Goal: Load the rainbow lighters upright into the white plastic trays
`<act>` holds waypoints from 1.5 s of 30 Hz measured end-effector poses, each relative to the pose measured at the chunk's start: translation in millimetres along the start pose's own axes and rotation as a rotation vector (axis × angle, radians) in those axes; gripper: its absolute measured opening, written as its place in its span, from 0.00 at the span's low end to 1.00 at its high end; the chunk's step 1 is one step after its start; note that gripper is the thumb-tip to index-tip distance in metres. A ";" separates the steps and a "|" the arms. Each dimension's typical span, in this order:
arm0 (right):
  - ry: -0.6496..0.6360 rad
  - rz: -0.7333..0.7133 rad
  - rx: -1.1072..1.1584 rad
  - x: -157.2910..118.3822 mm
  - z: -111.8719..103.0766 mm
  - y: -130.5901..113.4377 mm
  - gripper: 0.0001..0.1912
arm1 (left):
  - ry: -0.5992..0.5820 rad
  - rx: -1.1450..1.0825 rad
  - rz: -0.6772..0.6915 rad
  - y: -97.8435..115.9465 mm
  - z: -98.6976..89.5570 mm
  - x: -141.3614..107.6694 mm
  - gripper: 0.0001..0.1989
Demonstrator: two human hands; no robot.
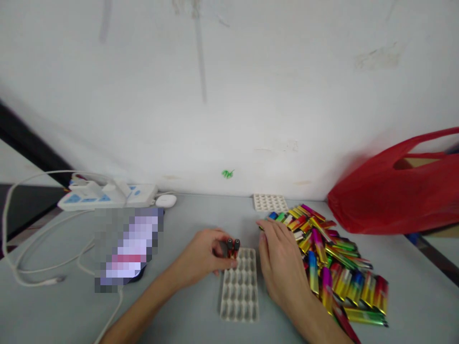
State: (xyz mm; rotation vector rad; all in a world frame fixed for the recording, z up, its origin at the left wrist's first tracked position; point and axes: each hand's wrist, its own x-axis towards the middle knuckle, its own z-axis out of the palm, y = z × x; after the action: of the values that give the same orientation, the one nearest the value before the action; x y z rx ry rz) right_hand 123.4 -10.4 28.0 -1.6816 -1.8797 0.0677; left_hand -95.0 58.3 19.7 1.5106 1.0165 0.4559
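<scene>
My left hand (pixel 210 251) pinches a pair of lighters (pixel 233 244) with black ends facing up, over the upper left corner of a pale grid tray (pixel 239 319). The tray has rows of small hollow cells. To the right of the tray, my right hand (pixel 281 255) is palm down at the left edge of a pile of shiny lighters (pixel 317 246) in rainbow metallic colours. Its fingers are bent together, and a gold and dark lighter end peeks out under the fingertips. The rest of that lighter is hidden by the hand.
A second pale grid tray (pixel 269 202) lies by the wall. At the right stands a red plastic bag (pixel 390 191). On the left are a power strip (pixel 107 196) with plugs, a white earphone case (pixel 166 200), a blurred-out phone (pixel 132 248) and loose white cables (pixel 39 284).
</scene>
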 end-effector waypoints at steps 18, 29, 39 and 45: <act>-0.136 -0.095 -0.117 0.6 1.6 -2.0 0.19 | 0.024 -0.026 -0.035 1.9 0.0 -0.7 0.23; -0.333 -0.103 -0.312 -0.8 3.4 5.5 0.27 | 0.021 -0.013 -0.029 2.7 1.5 -1.1 0.22; -0.249 -0.118 -0.215 1.2 0.0 5.5 0.25 | 0.025 -0.022 -0.033 4.1 1.6 -2.7 0.21; -0.250 -0.133 -0.210 0.4 -1.5 2.5 0.24 | 0.027 -0.018 -0.038 4.4 2.2 -3.0 0.22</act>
State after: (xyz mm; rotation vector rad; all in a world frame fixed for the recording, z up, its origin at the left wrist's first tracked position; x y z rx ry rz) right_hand 126.3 -10.1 28.2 -1.7458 -2.2484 0.0275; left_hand -93.5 55.0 24.1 1.4701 1.0585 0.4584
